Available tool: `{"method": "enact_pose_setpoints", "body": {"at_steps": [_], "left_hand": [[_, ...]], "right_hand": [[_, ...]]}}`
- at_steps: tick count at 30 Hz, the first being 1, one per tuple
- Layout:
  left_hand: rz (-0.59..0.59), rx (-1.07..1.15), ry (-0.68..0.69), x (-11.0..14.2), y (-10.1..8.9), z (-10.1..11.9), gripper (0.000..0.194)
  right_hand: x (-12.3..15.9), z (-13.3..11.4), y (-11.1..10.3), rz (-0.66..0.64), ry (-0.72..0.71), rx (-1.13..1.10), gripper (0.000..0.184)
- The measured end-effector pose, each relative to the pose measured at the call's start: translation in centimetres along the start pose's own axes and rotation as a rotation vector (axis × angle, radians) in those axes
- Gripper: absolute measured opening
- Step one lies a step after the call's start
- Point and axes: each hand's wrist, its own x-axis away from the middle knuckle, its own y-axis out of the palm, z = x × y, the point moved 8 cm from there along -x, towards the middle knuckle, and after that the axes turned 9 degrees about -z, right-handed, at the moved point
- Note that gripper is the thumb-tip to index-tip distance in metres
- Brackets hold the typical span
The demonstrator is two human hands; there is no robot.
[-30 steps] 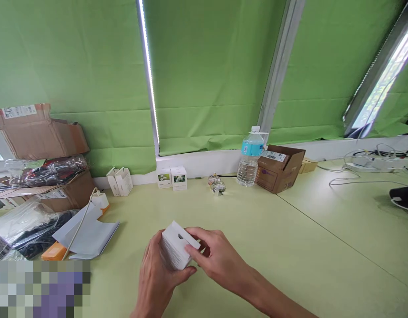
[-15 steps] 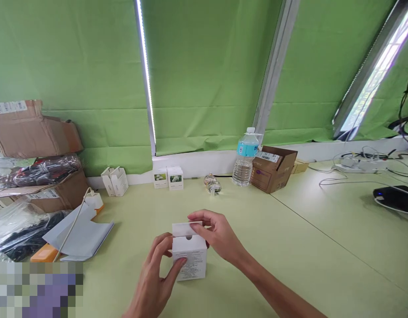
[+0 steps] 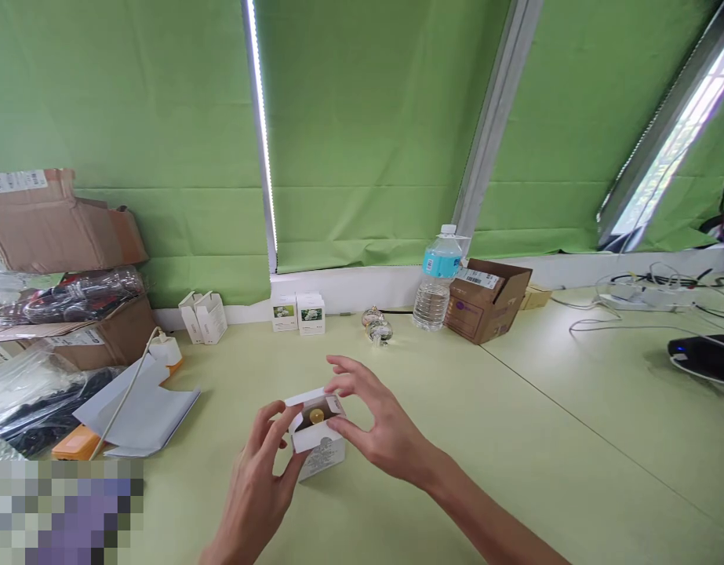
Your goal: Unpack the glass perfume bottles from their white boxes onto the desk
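A small white carton (image 3: 322,457) with fine print stands slightly tilted on the table in front of me, its top opened out. Inside it shows the round gold top (image 3: 316,416) of some item; the rest of that item is hidden by the walls. My left hand (image 3: 261,459) grips the carton's left side, thumb in front and fingers behind. At the right, my right hand (image 3: 379,428) spans the opening, its thumb on the front flap and a fingertip at the back edge, with the index finger lifted.
Two small printed boxes (image 3: 298,315), an opened white box (image 3: 203,318) and shiny glass-like bottles (image 3: 377,326) stand along the wall. Right of them are a water bottle (image 3: 437,282) and a brown carton (image 3: 485,302). Papers (image 3: 143,416) and packed goods crowd the left; cables (image 3: 644,290) lie at right.
The carton's top has been opened, uncovering the gold-topped item inside. The carton has turned and shifted a little left, and both hands have moved with it.
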Motion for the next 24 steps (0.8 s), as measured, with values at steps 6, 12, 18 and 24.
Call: {"method": "enact_pose_setpoints", "body": {"at_steps": [6,12,18,24], "left_hand": [[-0.073,0.073,0.024,-0.3,0.1,0.2,0.034],[0.058,0.164,-0.064,-0.4,-0.9,0.0,0.030],[0.045,0.187,-0.206,-0.2,-0.6,-1.3,0.033],[0.041,0.191,-0.233,0.1,-0.2,-2.2,0.045]], "right_hand": [[-0.1,-0.7,0.5,-0.065,-0.110,0.220,0.020],[-0.3,2.0,-0.8,0.065,0.127,0.097,0.013],[0.1,1.9,-0.8,0.223,0.124,0.172,0.011],[0.9,-1.4,0.9,0.170,-0.261,0.416,0.023]]}}
